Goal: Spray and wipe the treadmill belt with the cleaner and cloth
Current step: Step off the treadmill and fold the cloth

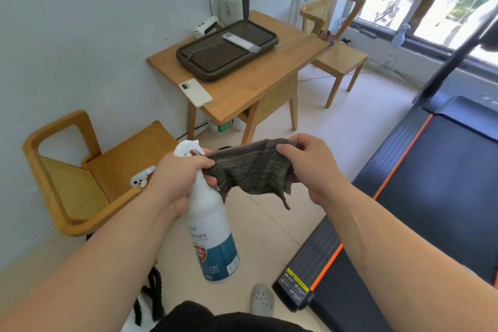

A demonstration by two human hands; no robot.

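My left hand (179, 178) grips the neck of a white spray bottle (213, 237) with a teal label, held upright, and also pinches the left corner of a dark grey cloth (253, 170). My right hand (307, 167) holds the cloth's right corner, so the cloth hangs stretched between both hands at chest height. The treadmill belt (442, 186), black with an orange side stripe, lies on the floor to the right, apart from both hands.
A wooden chair (80, 183) with a small white device stands at the left. Behind it is a wooden table (242, 83) carrying a dark tray, a remote and a phone. A second chair (336, 46) and a window are at the back. A grey shoe (261, 299) is below.
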